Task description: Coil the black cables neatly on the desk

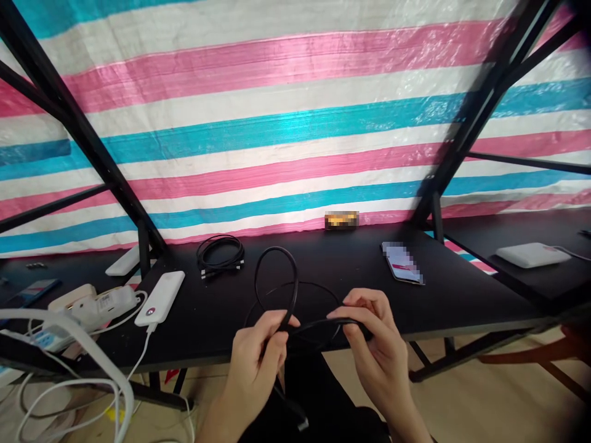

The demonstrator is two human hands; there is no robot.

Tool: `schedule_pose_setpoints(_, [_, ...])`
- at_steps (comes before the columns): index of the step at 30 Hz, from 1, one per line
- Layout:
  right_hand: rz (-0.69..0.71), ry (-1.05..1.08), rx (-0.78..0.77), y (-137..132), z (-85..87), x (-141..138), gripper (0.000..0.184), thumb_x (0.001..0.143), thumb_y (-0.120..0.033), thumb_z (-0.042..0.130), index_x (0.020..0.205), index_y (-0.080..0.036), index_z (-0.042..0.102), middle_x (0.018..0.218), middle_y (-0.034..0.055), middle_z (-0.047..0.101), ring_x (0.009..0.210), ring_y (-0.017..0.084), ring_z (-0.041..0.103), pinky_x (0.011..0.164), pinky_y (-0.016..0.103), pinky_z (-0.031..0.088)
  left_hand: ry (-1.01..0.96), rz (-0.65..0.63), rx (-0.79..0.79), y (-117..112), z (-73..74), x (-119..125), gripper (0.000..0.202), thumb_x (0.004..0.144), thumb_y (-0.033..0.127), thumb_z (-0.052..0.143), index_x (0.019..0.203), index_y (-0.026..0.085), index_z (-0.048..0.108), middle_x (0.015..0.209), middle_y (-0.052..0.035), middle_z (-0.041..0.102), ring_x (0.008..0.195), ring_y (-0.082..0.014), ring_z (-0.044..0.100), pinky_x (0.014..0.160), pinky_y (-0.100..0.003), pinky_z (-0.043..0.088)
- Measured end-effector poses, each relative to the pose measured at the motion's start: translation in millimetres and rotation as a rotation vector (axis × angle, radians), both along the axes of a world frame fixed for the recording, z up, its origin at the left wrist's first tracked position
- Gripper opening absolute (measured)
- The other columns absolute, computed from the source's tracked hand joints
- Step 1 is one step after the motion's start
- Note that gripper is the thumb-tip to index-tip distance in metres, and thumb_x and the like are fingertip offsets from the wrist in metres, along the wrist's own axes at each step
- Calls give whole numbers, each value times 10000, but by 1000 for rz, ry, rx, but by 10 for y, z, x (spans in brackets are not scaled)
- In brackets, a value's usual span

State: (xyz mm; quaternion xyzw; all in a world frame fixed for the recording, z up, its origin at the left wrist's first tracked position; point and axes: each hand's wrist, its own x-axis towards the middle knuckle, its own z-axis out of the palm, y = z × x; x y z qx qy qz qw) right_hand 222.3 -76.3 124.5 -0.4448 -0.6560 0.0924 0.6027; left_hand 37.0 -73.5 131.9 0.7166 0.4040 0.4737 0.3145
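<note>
Both of my hands hold one black cable at the table's front edge. My left hand pinches it between thumb and fingers, with a loop standing up above the grip. Below that hand a cable end with a metal-tipped plug hangs over my lap. My right hand grips another stretch of the same cable, its fingers curled round it. A thinner-looking loop of cable lies behind the hands on the tabletop. Farther back is a coiled black cable with its plugs showing.
On the black table lie a phone at right and a white power bank with a cable at left. A power strip and white cords crowd the left. Black metal legs slant up both sides; a striped sheet hangs behind.
</note>
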Motion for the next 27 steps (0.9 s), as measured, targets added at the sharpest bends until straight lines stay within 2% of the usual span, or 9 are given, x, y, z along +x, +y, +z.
schedule_pose_setpoints(4, [-31,-28,63,-6,-26,-36,204,853,-175,485,805,-256,666,1013,70,539,989,234,493,803,390,406,30,-51,73,-35,61,26,278,867,411,478,805,186,628,552,18,499,452,-86,413,445,-202,323])
schedule_pose_setpoints(9, [60,-61,16,-60,-23,-110,176,855,-167,484,826,-251,635,1084,64,562,1041,233,495,826,390,416,134,-122,-60,-31,172,65,211,857,332,506,740,180,593,584,18,501,520,-94,430,507,-204,348])
schedule_pose_setpoints(12, [115,-69,-5,-77,-35,-184,157,845,-151,504,852,-254,624,1074,53,572,1025,218,502,817,368,426,85,-157,-121,-28,161,83,193,847,342,517,746,180,545,585,38,442,528,-86,383,505,-196,338])
schedule_pose_setpoints(16, [131,-73,-16,-51,-73,-207,117,836,-169,533,828,-245,621,1068,63,564,1017,223,505,816,373,432,89,-190,-182,-7,106,51,196,828,365,546,762,180,546,589,44,454,524,-83,386,493,-196,330])
schedule_pose_setpoints(21, [86,-89,-18,-20,-71,-144,76,758,-248,660,754,-226,587,1084,85,544,1041,259,508,843,412,439,174,0,-31,12,137,-92,160,731,340,669,681,187,662,456,57,432,424,-73,372,420,-195,300])
schedule_pose_setpoints(24, [74,-95,-102,-1,-70,-132,350,699,-282,722,1004,-247,553,1213,104,499,1138,278,475,916,446,424,111,141,124,-13,186,-203,97,691,296,705,675,200,714,445,30,535,395,-90,446,408,-202,354])
schedule_pose_setpoints(27, [126,-154,-283,51,-156,-141,670,703,-313,711,1294,-278,398,1359,115,401,1269,286,379,1006,476,367,-40,288,249,-51,178,-306,72,701,247,677,669,212,730,546,-6,649,426,-122,532,442,-227,431])
